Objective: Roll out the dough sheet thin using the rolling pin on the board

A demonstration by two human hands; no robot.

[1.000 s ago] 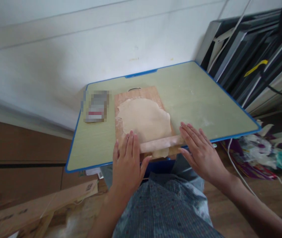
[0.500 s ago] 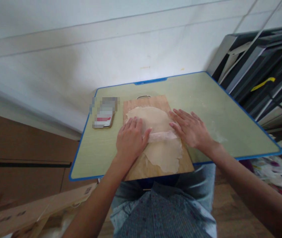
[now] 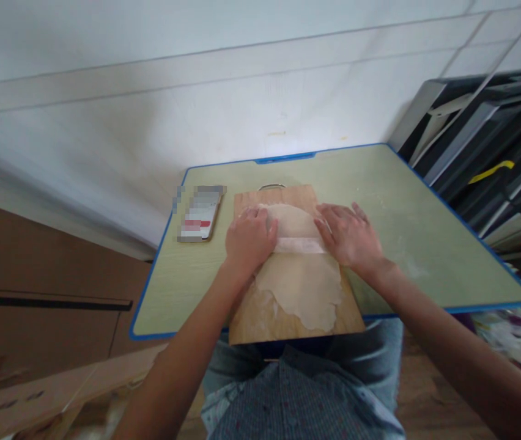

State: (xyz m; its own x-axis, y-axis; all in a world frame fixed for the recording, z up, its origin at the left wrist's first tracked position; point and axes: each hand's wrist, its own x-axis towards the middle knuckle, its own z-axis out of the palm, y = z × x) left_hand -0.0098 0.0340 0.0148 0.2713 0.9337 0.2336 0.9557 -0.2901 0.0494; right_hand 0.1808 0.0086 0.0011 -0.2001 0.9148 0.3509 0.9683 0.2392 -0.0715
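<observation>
A thin, uneven sheet of dough [image 3: 301,287] covers much of a wooden cutting board [image 3: 251,324]. Across it lies a pale, flour-dusted rolling pin [image 3: 301,245], its middle showing between my hands. Over the pin's left end, my left hand [image 3: 250,239] is closed, fingers bent and thumb alongside. My right hand [image 3: 350,235] curves over the right end, palm down, fingers pointing forward. Both ends of the pin are hidden under the hands. Parts of the dough's sides are covered too.
The board rests on a small pale green table [image 3: 407,214] with a blue rim. A phone [image 3: 200,214], partly blurred out, lies to the left. Behind is a white wall [image 3: 224,116]. Dark folded panels [image 3: 480,134] lean at the right, beside a yellow strap [image 3: 492,172].
The rolling pin and both hands have moved forward over the dough, away from my body. My left fingers are bent more than before. The view has shifted slightly.
</observation>
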